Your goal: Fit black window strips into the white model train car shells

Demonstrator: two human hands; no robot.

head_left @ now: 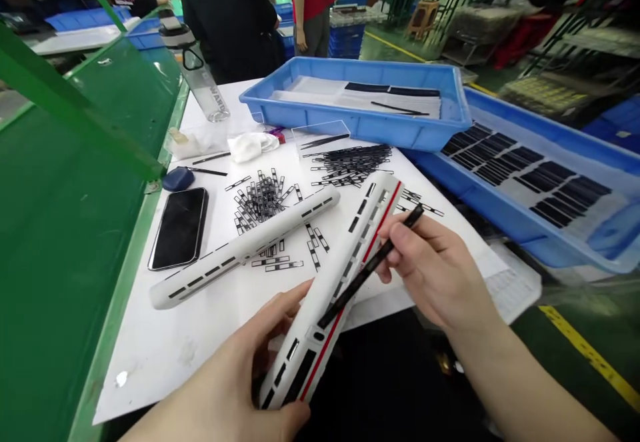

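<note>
Gripping a white model train shell [353,249] with a red stripe, my left hand [225,375] holds it tilted above the near edge of the worktop [150,362], its fingers [285,302] clenched around the shell's side. The fingers [400,235] of my right hand [435,272] pinch a slim black tool [373,262], which lies along the shell's window openings. Just past my fingers, a second white shell [240,249] rests on the worktop, near a heap of small black-and-white strips [260,199]. A larger heap [350,165] sits straight ahead. Left of my fingers lie a phone [179,229] and a blue pouch [177,179]. Farther ahead, a blue tray [360,132] holds dark strips on white sheets, and another blue tray [450,189] stands to the right. Beyond them are a water bottle [197,72] and two standing people [225,22].
</note>
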